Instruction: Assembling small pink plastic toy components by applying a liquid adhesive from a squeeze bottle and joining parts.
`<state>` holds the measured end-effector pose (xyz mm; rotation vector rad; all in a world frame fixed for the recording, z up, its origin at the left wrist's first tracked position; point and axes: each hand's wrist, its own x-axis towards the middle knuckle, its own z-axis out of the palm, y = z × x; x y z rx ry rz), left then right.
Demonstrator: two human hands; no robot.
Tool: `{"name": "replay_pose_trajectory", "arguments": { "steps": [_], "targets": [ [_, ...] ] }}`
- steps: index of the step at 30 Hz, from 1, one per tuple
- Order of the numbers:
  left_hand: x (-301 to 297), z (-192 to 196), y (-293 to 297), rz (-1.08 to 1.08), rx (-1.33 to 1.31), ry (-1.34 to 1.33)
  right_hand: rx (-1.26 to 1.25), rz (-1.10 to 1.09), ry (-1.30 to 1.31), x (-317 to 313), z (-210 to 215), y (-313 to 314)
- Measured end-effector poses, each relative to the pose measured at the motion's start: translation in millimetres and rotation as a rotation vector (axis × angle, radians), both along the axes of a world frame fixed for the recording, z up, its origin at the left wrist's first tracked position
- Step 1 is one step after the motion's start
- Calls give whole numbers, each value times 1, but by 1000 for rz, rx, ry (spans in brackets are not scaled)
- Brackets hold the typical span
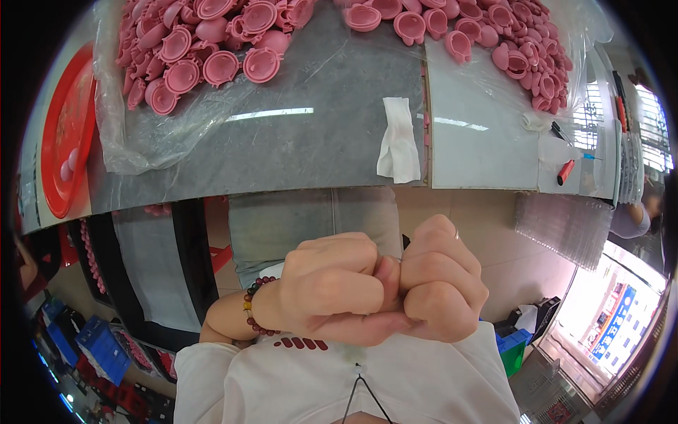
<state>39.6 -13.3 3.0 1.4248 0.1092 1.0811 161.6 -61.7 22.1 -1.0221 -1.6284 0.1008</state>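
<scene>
Close in front of my chest, my left hand (328, 286) and my right hand (443, 286) meet, with the fingers of both curled closed. Thumbs and fingertips press together between them, and whatever they may hold is hidden. A beaded bracelet circles my left wrist. Both hands are raised off the table, nearer to me than its front edge. Beyond them, a crumpled white cloth strip (399, 141) lies on the grey tabletop (311, 152). Further back are a pile of round pink plastic pieces (220, 67) on the left and another pink pile (519, 60) on the right.
A red basin (65, 134) with small pink pieces stands at the table's left end. Clear plastic sheeting (145, 152) lies under the left pile. To the right are a red marker (565, 172) and a dark pen (558, 131). Black-framed racks (152, 261) stand below on the left.
</scene>
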Motion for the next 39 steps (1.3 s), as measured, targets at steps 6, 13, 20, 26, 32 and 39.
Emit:
{"name": "replay_pose_trajectory", "arguments": {
  "steps": [6,13,20,26,32,39],
  "targets": [
    [2,2,3,-46,28,-17,6,-14,32,-3,0,0],
    [-1,2,4,-60,45,11,12,19,35,-2,-1,1],
    [2,1,3,-40,29,-33,-19,31,83,-5,-1,1],
    [0,2,2,-23,58,10,-38,44,85,-4,0,-1],
    [-2,4,6,-95,24,31,-42,55,89,-5,0,0],
    [-1,4,4,-58,11,10,-19,48,97,-7,-1,0]
  ]
}}
